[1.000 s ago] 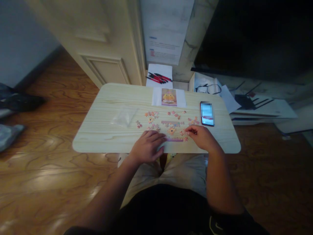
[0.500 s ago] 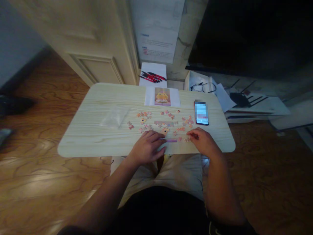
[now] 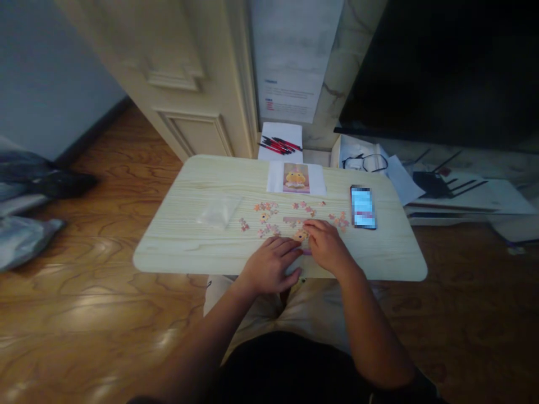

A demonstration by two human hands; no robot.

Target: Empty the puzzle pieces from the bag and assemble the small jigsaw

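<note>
Jigsaw pieces in orange and pink lie loose over the middle of the table, with one cluster (image 3: 268, 230) just beyond my left hand (image 3: 273, 265). That hand lies palm down with its fingers stretched out, the fingertips at the edge of a partly joined puzzle section (image 3: 300, 235) with a dark eye on it. From the right, my right hand (image 3: 330, 247) reaches over the same section. Its thumb and fingers are pinched together at the upper edge; what is between them is hidden. A pinkish strip of joined pieces (image 3: 290, 219) lies just above.
A printed picture of a yellow figure (image 3: 296, 178) lies at the table's (image 3: 168, 235) far edge. A phone (image 3: 363, 207) is at the right and a clear plastic bag (image 3: 219, 212) at the left. Red and black pens (image 3: 280, 146) rest on white paper behind.
My right hand has moved left from the loose pieces at the right to the joined section. My left hand stays beside it. The whole view has shifted, so the table appears further right and lower.
</note>
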